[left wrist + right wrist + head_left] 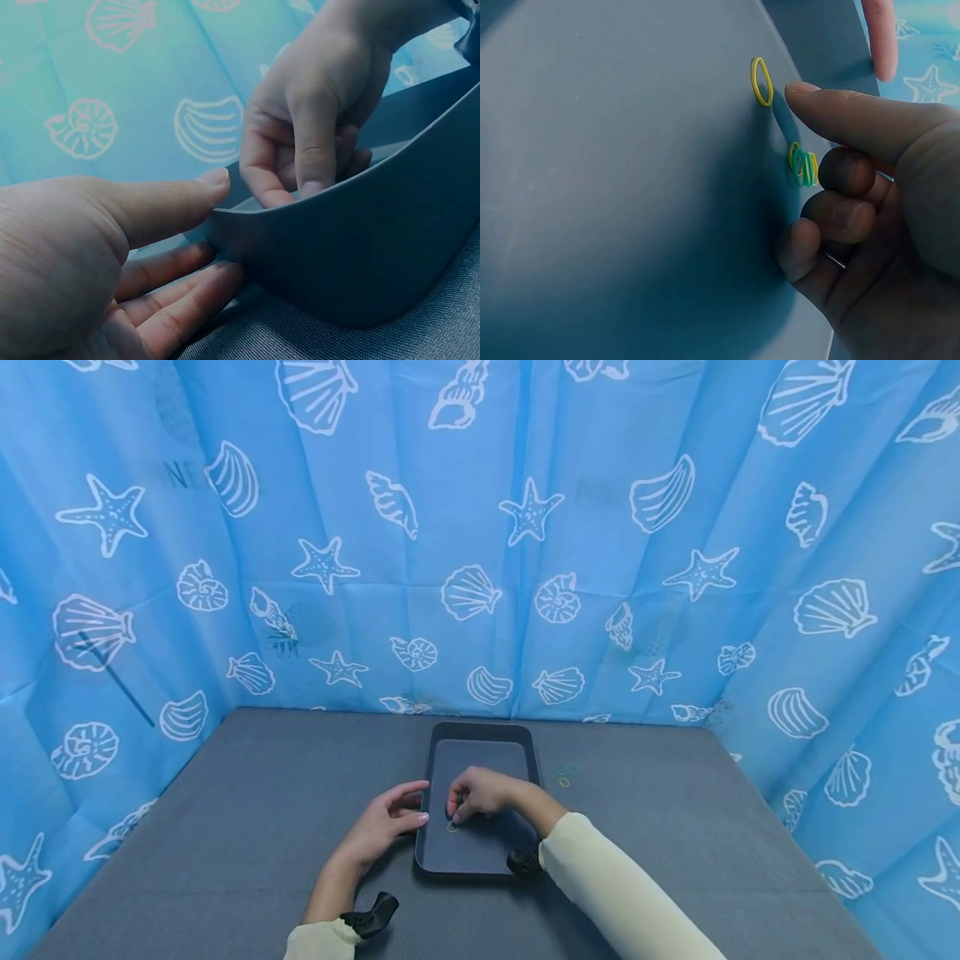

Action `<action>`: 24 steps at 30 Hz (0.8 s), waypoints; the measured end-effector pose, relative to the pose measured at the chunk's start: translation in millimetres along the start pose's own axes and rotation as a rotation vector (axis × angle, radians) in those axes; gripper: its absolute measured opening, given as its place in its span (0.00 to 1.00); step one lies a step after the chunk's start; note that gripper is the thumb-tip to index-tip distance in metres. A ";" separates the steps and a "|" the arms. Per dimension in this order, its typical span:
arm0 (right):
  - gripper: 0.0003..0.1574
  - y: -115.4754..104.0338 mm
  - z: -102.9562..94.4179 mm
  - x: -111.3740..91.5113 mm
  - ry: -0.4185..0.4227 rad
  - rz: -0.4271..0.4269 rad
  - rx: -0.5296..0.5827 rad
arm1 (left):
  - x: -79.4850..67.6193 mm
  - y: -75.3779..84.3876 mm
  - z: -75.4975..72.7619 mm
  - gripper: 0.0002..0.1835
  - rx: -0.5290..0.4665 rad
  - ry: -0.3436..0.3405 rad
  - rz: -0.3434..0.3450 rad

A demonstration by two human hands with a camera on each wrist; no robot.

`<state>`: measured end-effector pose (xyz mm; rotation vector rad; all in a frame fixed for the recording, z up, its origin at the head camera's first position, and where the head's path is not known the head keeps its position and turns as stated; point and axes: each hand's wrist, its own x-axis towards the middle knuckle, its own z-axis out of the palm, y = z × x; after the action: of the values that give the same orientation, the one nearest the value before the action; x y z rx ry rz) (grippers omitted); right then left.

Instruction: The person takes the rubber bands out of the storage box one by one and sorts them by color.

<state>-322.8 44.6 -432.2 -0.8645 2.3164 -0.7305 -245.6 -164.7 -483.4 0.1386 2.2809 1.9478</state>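
A dark grey rectangular tray [472, 865] lies on the cloth-covered table. My left hand [381, 827] rests at its left wall, fingers fairly straight; in the left wrist view the thumb [172, 202] lies at the rim and other fingers at the outer wall. My right hand [483, 793] reaches down inside the tray, with a gap between thumb and bent fingers. Just off the thumb tip, a yellow rubber band [762, 82] lies on the tray floor. Several green and yellow rubber bands [802, 166] cluster beside the bent fingers, which partly hide them; no band shows pinched.
Right of the tray, green rubber bands [566, 770] and a yellow rubber band [564, 782] lie on the grey tablecloth [660, 843]. A blue shell-patterned curtain [465, 552] encloses the back and sides. Each wrist wears a black device [372, 917].
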 end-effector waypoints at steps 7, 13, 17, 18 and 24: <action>0.05 1.7 1.7 4.8 -0.007 -0.035 -0.035 | 1.0 -1.9 -1.7 0.26 0.006 -0.005 -0.007; 0.06 1.2 2.1 5.9 -0.014 -0.038 -0.054 | 1.8 -3.6 -2.6 0.27 0.008 -0.023 -0.006; 0.07 0.7 1.5 8.0 -0.021 -0.033 -0.062 | 2.1 -3.4 -3.3 0.27 -0.003 -0.028 -0.003; 0.08 0.8 1.6 8.9 -0.022 -0.034 -0.069 | 2.1 -3.3 -3.5 0.27 -0.005 -0.028 -0.002; 0.09 0.7 2.5 11.7 -0.026 -0.022 -0.113 | 2.6 -4.0 -4.2 0.26 0.011 -0.022 0.004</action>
<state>-328.9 36.0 -437.9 -0.9447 2.3463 -0.5988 -248.8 -169.1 -486.8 0.1655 2.2795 1.9264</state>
